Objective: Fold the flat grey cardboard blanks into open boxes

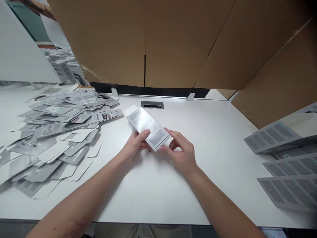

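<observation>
A slim white and grey cardboard box with printed text is held above the table, tilted, its upper end pointing away to the left. My left hand grips its left side, thumb on the printed face and fingers underneath. At the nearer right end, my right hand pinches the box by its end flap, thumb and fingers closed on the edge. A white flap shows at the far end too. To the left of my left hand spreads a loose pile of flat printed cartons, overlapping one another.
Several folded printed boxes stand at the right edge of the white table. Tall brown cardboard panels wall off the back and right. A grey cable slot sits beyond the held box. Another person's arm shows at the top left.
</observation>
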Motion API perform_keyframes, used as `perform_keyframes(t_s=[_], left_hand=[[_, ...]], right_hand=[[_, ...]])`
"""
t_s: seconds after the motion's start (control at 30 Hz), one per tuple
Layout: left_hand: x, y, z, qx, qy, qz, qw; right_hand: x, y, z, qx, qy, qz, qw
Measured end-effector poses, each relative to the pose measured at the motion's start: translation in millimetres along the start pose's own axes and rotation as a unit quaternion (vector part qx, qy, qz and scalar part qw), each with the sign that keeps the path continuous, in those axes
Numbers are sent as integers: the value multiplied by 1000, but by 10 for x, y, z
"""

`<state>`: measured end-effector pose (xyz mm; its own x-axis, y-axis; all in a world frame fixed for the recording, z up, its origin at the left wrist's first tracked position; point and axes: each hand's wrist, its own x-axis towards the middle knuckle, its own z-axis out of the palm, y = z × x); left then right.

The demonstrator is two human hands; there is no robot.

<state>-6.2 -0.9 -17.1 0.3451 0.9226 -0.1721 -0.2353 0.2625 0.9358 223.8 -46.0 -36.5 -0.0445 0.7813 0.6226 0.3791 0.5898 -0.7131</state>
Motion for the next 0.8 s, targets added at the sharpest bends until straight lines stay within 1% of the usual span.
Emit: perform_keyframes(t_s=[0.27,0.43,0.63,0.8], left_hand=[[8,-40,-24,11,0,6,1000],[-11,-15,-12,10,-3,-1,1000],[-36,8,42,-41,15,-3,999],[-33,-10,10,-26,-17,4,1000]], right_hand=[[1,10,-1,-3,1,24,1000],[27,-17,-14,-8,-1,37,999],[46,-48,-25,43,-8,33,999],[49,-55,-43,54,2,44,998]])
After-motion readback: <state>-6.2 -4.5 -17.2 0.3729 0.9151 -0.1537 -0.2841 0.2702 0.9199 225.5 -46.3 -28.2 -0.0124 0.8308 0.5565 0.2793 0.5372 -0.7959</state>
